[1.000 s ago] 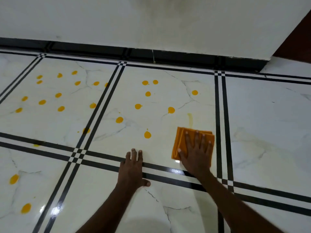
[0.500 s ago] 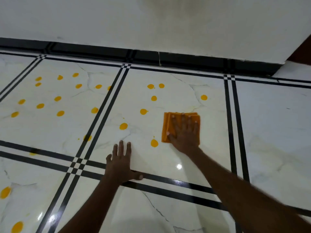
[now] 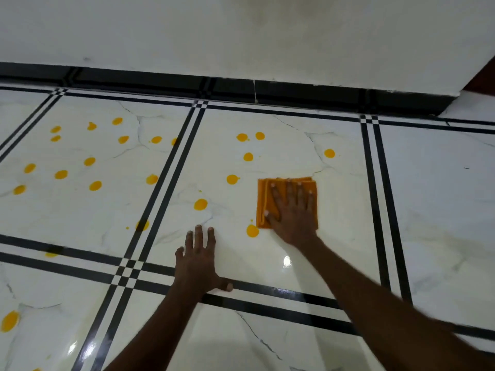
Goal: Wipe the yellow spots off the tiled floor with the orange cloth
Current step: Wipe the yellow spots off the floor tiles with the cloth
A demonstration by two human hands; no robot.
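On the glossy white marble-look tiled floor (image 3: pixel 267 258) w/ black double-line borders, nr the white wall (image 3: pixel 241 36) & its black skirting strip (image 3: pixel 294 92): folded square orange cloth (image 3: pixel 263 199) lay flat on the centre tile, right-of-middle. Right hand (image 3: pixel 290 212) pressed palm-down on top of it, fingers spread & straight; grip not closed, nothing pinched, cloth only pinned under the flat hand. Cloth edges showed beyond the fingertips on the far side & along the left.

Left hand (image 3: pixel 198 266) flat on bare floor nearer the person, fingers splayed, thumb resting on the black border line; held nothing, grip open.

Round yellow spots (image 3: pixel 200 204): approx 7 on the centre tile, to the left of and beyond the cloth. Closest one (image 3: pixel 252 231) sat just beside the cloth's near-left corner, w/ a tiny speck next to it; cannot tell if touching. One spot (image 3: pixel 329 153) lay beyond the cloth, apart from it. One more (image 3: pixel 142 225) straddled the black border left of centre tile. Left tile carried a dozen-plus spots; near-left tile a larger one (image 3: pixel 10 321) at frame edge. Right tile showed none. Glare patches on floor nr right forearm.
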